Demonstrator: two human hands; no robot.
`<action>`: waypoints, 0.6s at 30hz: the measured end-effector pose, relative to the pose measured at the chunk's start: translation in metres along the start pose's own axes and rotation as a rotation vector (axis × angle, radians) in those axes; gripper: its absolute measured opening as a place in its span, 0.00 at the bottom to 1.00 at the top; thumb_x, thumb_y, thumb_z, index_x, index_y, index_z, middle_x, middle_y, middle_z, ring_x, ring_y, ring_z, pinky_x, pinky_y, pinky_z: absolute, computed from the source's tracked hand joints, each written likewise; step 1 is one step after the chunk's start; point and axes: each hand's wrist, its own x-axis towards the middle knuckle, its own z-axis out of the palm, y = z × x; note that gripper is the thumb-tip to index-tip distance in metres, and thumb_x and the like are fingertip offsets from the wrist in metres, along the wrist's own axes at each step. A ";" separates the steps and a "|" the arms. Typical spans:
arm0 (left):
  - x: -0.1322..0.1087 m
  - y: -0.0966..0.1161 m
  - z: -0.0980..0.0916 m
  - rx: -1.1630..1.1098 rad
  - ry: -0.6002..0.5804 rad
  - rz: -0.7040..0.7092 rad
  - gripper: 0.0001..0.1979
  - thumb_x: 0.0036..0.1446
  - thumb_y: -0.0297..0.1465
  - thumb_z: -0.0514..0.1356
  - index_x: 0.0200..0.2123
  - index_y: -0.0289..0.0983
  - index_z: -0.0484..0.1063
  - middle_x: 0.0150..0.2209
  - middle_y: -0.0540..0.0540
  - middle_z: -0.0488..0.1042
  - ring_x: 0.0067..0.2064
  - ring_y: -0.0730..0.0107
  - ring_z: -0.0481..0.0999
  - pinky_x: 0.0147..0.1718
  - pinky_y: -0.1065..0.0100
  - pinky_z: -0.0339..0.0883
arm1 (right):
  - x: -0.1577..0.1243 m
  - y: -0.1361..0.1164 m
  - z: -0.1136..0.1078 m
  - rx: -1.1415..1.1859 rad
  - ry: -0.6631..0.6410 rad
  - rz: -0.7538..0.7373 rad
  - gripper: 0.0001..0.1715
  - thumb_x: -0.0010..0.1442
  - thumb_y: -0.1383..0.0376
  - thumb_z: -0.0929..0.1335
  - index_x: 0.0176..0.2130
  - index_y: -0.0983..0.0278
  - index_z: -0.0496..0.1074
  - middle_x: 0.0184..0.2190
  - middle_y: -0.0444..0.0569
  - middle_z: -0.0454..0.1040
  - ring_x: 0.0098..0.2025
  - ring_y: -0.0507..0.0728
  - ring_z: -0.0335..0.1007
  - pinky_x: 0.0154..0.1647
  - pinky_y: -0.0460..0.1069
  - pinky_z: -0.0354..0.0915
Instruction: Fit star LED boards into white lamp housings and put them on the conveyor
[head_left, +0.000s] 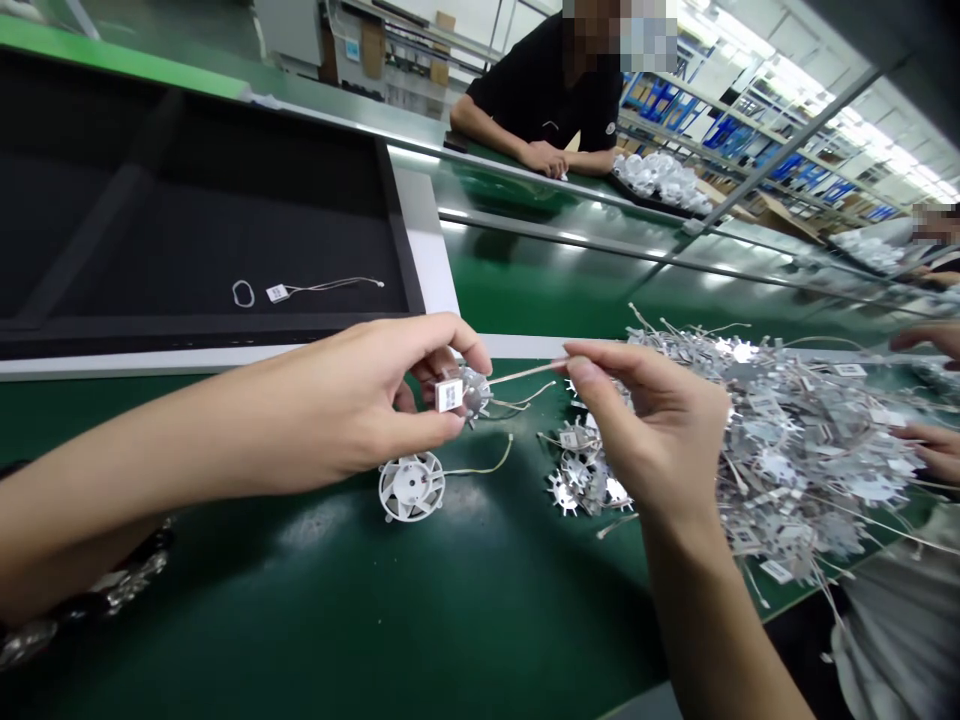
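Reaching in from the lower left, the bare left forearm [180, 455] comes nearest the camera, with a dark bracelet with silvery links [139, 575] showing beneath it. Beyond the forearm is a black tray [150, 200] with a pale rim; on its floor, a small clear loop [243, 293] lies beside a white-labelled tag [277, 293], whose thin wires trail to the right.

At the end of that arm, the left hand [382, 395] has its thumb and fingers curled around a silver toothed disc [477, 390], held just above the green tabletop [337, 620]. A square white label [450, 395] faces the camera between the fingers; it seems to belong to the disc, though the fingers hide the join. Below the hand, a round white fan frame [411, 490] lies flat on the tabletop, its cable [484, 468] curving away to the right.

A pale wire [529, 373] runs straight from the disc to the right hand [645, 425], whose thumb and forefinger are pinched together on its far end. Beyond that hand spreads a heap of similar silver discs [802, 450] with tangled wires. Across the bench, a person in a black top [540, 105] leans on folded arms; at the far right, a co-worker's hand [937, 450] touches the heap.
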 end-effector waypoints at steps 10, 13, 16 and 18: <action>0.006 0.003 0.001 -0.529 -0.058 -0.097 0.17 0.56 0.31 0.67 0.49 0.43 0.69 0.32 0.54 0.75 0.29 0.69 0.79 0.23 0.73 0.77 | -0.008 -0.009 0.013 0.040 -0.276 -0.511 0.18 0.63 0.61 0.74 0.51 0.65 0.74 0.46 0.56 0.81 0.50 0.63 0.78 0.52 0.59 0.73; 0.006 0.004 0.000 -0.543 -0.028 -0.121 0.20 0.55 0.34 0.70 0.50 0.43 0.70 0.34 0.53 0.77 0.25 0.71 0.78 0.21 0.74 0.77 | -0.011 -0.009 0.016 0.041 -0.268 -0.542 0.22 0.63 0.58 0.74 0.54 0.62 0.71 0.50 0.57 0.79 0.54 0.64 0.76 0.53 0.60 0.73; 0.005 0.004 0.000 -0.563 -0.028 -0.125 0.21 0.55 0.35 0.70 0.51 0.44 0.70 0.35 0.53 0.77 0.23 0.72 0.77 0.21 0.73 0.78 | -0.014 -0.009 0.016 0.016 -0.257 -0.547 0.15 0.65 0.59 0.73 0.51 0.57 0.73 0.54 0.56 0.76 0.57 0.65 0.75 0.54 0.62 0.73; 0.005 0.005 0.002 -0.584 -0.028 -0.116 0.20 0.55 0.34 0.70 0.50 0.44 0.71 0.34 0.52 0.77 0.24 0.70 0.78 0.20 0.73 0.78 | -0.015 -0.012 0.016 0.037 -0.258 -0.518 0.10 0.65 0.61 0.72 0.47 0.56 0.74 0.54 0.55 0.76 0.56 0.65 0.75 0.54 0.62 0.73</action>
